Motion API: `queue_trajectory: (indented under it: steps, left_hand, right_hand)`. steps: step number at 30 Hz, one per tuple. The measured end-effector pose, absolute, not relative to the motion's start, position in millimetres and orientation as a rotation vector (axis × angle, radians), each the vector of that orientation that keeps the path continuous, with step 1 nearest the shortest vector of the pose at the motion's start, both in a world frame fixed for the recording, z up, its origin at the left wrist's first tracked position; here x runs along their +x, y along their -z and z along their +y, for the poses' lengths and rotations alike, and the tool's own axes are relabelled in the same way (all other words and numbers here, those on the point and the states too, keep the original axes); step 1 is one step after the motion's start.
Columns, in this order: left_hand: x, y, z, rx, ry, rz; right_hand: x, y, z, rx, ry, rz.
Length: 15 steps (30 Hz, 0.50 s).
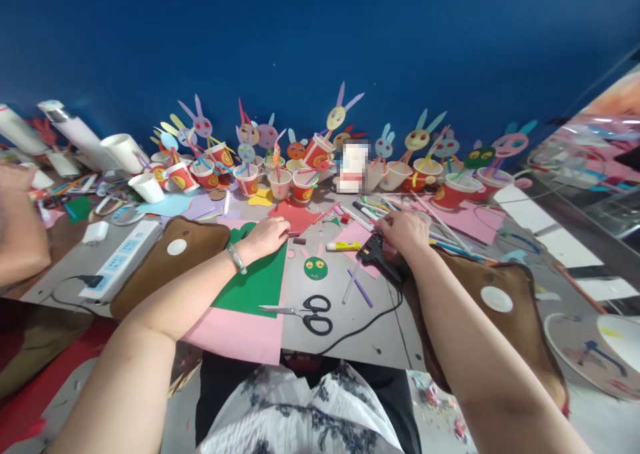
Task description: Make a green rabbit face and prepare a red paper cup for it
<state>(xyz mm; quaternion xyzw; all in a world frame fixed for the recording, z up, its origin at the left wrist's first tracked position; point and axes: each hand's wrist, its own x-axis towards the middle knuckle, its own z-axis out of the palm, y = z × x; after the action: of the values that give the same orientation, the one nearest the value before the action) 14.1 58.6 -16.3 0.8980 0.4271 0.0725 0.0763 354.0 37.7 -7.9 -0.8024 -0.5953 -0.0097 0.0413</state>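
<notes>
Can see a green paper rabbit face (316,274) lying flat on the grey table (300,344), with black-handled scissors (301,312) at its six o'clock, a purple pen (361,289) at four and a yellow glue stick (345,246) at two. Have the left hand (265,237) at the face's ten o'clock, loosely curled beside the green paper sheet (255,287), fingertips at a short red stick (294,234), cannot tell whether pinching or merely touching. Have the right hand (406,231) at two o'clock, partly curled against the black glue gun (383,259), cannot tell whether gripping anything.
</notes>
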Motion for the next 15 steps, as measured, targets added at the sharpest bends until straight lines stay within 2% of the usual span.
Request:
queue_trajectory:
  steps: [6,11,15]
  left_hand:
    - [7,25,60,2.612,-0.372,1.340]
    - [4,29,65,2.522,-0.519,1.368]
    - [5,31,70,2.467,-0.761,1.363]
  right_hand:
    - [363,21,46,-2.471,0.000,-1.824]
    - [362,24,45,-2.381,0.107,-1.825]
    - [347,15,34,-2.058,0.330,-1.760]
